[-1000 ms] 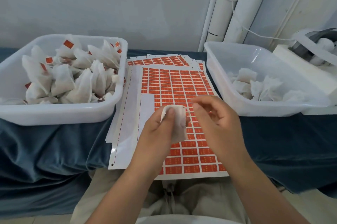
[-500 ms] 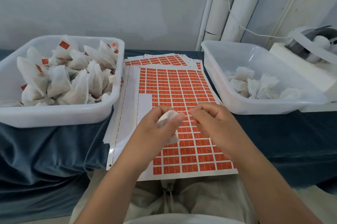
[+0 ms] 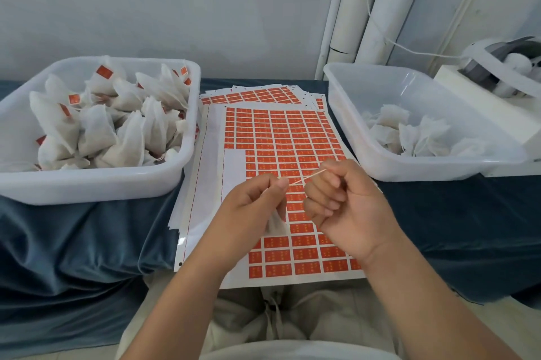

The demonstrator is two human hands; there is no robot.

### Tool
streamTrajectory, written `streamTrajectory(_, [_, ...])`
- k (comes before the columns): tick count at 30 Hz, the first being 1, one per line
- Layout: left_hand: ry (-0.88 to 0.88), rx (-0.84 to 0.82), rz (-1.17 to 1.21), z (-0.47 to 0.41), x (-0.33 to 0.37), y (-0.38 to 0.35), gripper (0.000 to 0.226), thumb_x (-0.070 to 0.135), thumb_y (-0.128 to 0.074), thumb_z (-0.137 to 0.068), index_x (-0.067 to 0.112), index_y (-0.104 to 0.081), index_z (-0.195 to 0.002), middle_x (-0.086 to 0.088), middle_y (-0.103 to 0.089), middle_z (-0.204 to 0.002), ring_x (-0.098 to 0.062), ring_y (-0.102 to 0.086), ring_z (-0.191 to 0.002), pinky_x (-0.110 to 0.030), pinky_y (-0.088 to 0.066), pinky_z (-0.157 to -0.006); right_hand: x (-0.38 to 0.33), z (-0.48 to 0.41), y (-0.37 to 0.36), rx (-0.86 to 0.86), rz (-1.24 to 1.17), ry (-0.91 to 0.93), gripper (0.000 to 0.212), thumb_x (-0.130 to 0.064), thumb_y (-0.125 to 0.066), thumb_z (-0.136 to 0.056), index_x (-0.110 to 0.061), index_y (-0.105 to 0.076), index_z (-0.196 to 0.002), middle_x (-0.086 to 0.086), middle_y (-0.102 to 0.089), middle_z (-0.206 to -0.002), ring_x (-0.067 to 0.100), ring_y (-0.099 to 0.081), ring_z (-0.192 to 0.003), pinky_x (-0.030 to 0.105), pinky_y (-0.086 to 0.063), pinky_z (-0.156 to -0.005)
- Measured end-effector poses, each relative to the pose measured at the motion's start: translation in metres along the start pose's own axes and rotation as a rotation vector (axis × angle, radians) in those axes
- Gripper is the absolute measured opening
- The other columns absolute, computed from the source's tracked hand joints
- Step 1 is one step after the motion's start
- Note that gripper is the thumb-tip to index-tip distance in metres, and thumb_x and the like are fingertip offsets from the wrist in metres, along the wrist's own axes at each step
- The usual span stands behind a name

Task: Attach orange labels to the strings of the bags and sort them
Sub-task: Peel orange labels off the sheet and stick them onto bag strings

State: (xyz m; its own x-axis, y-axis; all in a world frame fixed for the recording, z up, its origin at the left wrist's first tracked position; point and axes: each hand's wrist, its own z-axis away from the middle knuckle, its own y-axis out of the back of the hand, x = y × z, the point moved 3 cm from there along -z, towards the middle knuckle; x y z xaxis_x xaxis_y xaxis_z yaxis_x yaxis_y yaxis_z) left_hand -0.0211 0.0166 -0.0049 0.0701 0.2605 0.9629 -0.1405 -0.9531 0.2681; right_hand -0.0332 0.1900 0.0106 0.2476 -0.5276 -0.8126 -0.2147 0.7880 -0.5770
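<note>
My left hand (image 3: 254, 207) grips a small white bag (image 3: 275, 225), mostly hidden under its curled fingers. A thin string (image 3: 304, 178) runs taut from the left thumb to my right hand (image 3: 339, 198), which pinches its other end. Both hands hover over a sheet of orange labels (image 3: 281, 137) with a bare patch where labels are gone. The left white bin (image 3: 96, 181) holds several bags with orange labels. The right clear bin (image 3: 380, 166) holds several unlabelled white bags.
More label sheets (image 3: 254, 94) lie stacked behind the top one. A dark blue cloth (image 3: 73, 242) covers the table. White pipes (image 3: 366, 8) stand at the back wall, and a white machine (image 3: 497, 72) with a cable sits at the far right.
The left hand has closed round the bag, which now hangs below the fingers. The right hand has pulled the string out to the right until it is taut.
</note>
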Motion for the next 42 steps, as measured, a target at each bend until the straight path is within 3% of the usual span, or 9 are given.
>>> streamTrajectory(5, [-0.069,-0.03,-0.016,0.0,0.002,-0.002,0.038,0.061,-0.04,-0.099,0.043,-0.066,-0.078,0.014,-0.071,-0.082,-0.003,-0.067,-0.08,-0.013,-0.052,-0.067,0.006,0.0,-0.01,-0.104,-0.148,-0.022,0.017,-0.034,-0.08,-0.091,-0.017,-0.077,-0.093,0.009,-0.073,-0.126,0.025,-0.067,-0.125,0.042,-0.053,-0.105])
streamTrajectory(12, [0.025,-0.155,-0.121,0.002,0.001,-0.004,0.06,0.082,-0.034,-0.088,0.035,-0.072,-0.09,-0.001,-0.072,-0.086,-0.021,-0.07,-0.083,-0.027,-0.058,-0.077,0.013,-0.001,-0.01,-0.08,-0.101,0.037,0.019,-0.035,-0.069,-0.099,-0.018,-0.077,-0.102,0.001,-0.063,-0.087,0.019,-0.065,-0.091,0.044,-0.049,-0.111])
streamTrajectory(15, [0.085,0.009,-0.331,-0.004,-0.004,0.019,0.04,0.065,-0.038,-0.103,0.041,-0.068,-0.111,0.019,-0.074,-0.108,-0.004,-0.072,-0.1,-0.03,-0.058,-0.092,0.014,-0.006,-0.003,-0.01,0.007,0.061,0.025,-0.034,-0.059,-0.106,-0.018,-0.078,-0.102,-0.001,-0.049,-0.077,0.012,-0.049,-0.07,0.033,-0.057,-0.086])
streamTrajectory(20, [0.321,0.156,-0.483,-0.002,-0.023,0.059,0.044,0.046,-0.048,-0.109,0.033,-0.047,-0.151,0.008,-0.052,-0.154,-0.022,-0.056,-0.137,-0.047,-0.048,-0.11,0.03,-0.013,0.011,0.193,0.431,0.032,0.025,-0.045,-0.06,-0.1,-0.03,-0.08,-0.104,-0.005,-0.051,-0.07,0.008,-0.043,-0.057,0.022,-0.042,-0.055])
streamTrajectory(24, [0.393,0.161,-0.479,0.0,-0.029,0.076,0.042,0.051,-0.054,-0.105,0.028,-0.057,-0.14,0.007,-0.068,-0.132,-0.02,-0.07,-0.112,-0.048,-0.055,-0.106,0.037,-0.015,0.016,0.277,0.432,0.013,0.019,-0.041,-0.062,-0.104,-0.034,-0.079,-0.104,-0.007,-0.057,-0.067,0.007,-0.047,-0.053,0.021,-0.043,-0.052])
streamTrajectory(27, [0.505,0.054,-0.737,0.001,-0.038,0.082,0.048,0.065,-0.062,-0.095,0.021,-0.078,-0.09,0.008,-0.078,-0.071,-0.01,-0.075,-0.071,-0.035,-0.063,-0.084,0.035,-0.018,0.02,0.3,0.378,0.021,0.021,-0.038,-0.061,-0.104,-0.031,-0.08,-0.101,-0.007,-0.059,-0.068,0.006,-0.048,-0.052,0.02,-0.042,-0.051])
streamTrajectory(29, [0.574,-0.035,-0.874,0.001,-0.043,0.078,0.059,0.073,-0.064,-0.089,0.019,-0.078,-0.069,0.008,-0.073,-0.057,-0.008,-0.07,-0.054,-0.028,-0.059,-0.073,0.035,-0.019,0.024,0.316,0.359,0.019,0.022,-0.038,-0.061,-0.104,-0.029,-0.08,-0.099,-0.007,-0.059,-0.068,0.006,-0.048,-0.052,0.02,-0.041,-0.052])
streamTrajectory(38, [0.399,0.118,-0.316,-0.007,-0.043,0.063,0.034,0.059,-0.06,-0.098,0.025,-0.066,-0.096,0.013,-0.075,-0.083,-0.008,-0.074,-0.073,-0.02,-0.051,-0.059,0.016,-0.014,0.021,0.301,0.173,0.037,0.025,-0.029,-0.06,-0.106,-0.021,-0.078,-0.089,-0.004,-0.046,-0.067,0.007,-0.038,-0.054,0.02,-0.037,-0.05])
streamTrajectory(42, [0.318,0.335,-0.101,-0.007,-0.036,0.048,0.023,0.056,-0.051,-0.104,0.035,-0.06,-0.102,0.017,-0.077,-0.086,-0.005,-0.076,-0.073,-0.024,-0.053,-0.057,-0.015,0.009,-0.003,0.241,0.556,0.07,0.025,-0.04,-0.064,-0.102,-0.033,-0.076,-0.082,-0.015,-0.065,-0.065,0.004,-0.06,-0.051,0.012,-0.044,-0.046])
